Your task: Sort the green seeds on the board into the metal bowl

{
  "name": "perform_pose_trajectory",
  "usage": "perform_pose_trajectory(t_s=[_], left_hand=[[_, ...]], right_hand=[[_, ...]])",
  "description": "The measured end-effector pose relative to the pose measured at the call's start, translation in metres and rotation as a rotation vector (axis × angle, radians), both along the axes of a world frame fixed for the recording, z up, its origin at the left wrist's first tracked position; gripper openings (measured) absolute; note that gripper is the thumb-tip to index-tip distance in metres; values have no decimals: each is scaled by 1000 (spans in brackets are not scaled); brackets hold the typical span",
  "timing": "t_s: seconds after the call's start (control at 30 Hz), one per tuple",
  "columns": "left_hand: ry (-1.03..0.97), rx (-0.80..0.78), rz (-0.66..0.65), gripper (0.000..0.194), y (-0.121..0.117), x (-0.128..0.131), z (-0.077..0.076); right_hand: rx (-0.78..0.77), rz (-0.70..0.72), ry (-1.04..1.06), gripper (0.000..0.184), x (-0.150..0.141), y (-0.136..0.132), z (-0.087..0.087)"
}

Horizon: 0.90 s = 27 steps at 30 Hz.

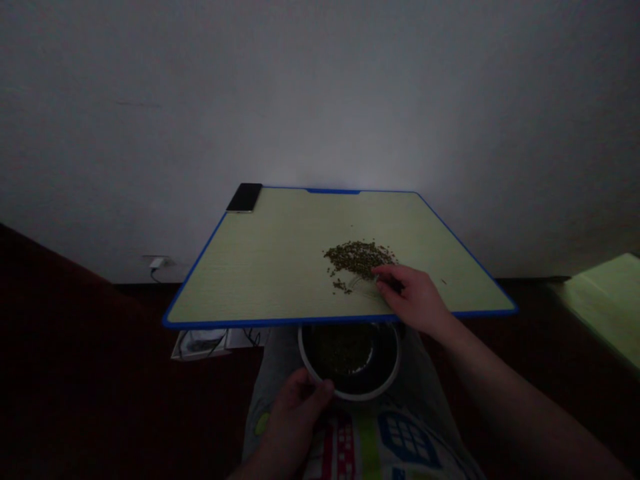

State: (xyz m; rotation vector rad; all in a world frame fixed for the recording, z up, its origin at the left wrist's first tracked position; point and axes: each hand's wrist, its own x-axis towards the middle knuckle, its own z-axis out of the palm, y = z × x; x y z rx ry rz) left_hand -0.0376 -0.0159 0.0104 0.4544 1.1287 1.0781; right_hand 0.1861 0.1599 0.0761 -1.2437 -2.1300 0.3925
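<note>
A loose pile of small brownish-green grains (357, 258) is spread on the pale folding table (280, 260). At the pile's near right edge is my right hand (413, 297), its fingers curled and touching the tabletop by the grains; whether they pinch anything is hidden. On my lap, just under the table's front edge, rests a round bowl (373, 395) with a pale rim and dark inside. More greenish grains (345, 350) lie in it. My left hand (300, 407) grips the bowl's near left rim, thumb on top.
A dark phone (245, 198) lies at the table's back left corner. Blue edging (320, 322) runs around the tabletop. A white plug (159, 264) is in the wall, and a box with cables (200, 343) sits below the table at left.
</note>
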Motion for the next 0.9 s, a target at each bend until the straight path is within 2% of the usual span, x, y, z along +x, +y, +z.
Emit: perform_pose_trajectory(t_s=[0.5, 0.77, 0.9], left_hand=[[60, 10, -2, 56, -2, -2, 0], [-1, -4, 6, 57, 0, 0, 4], [19, 0, 8, 57, 0, 0, 1]], right_hand=[[40, 33, 14, 28, -8, -4, -1], [37, -4, 19, 28, 4, -3, -1], [28, 13, 20, 27, 4, -6, 0]])
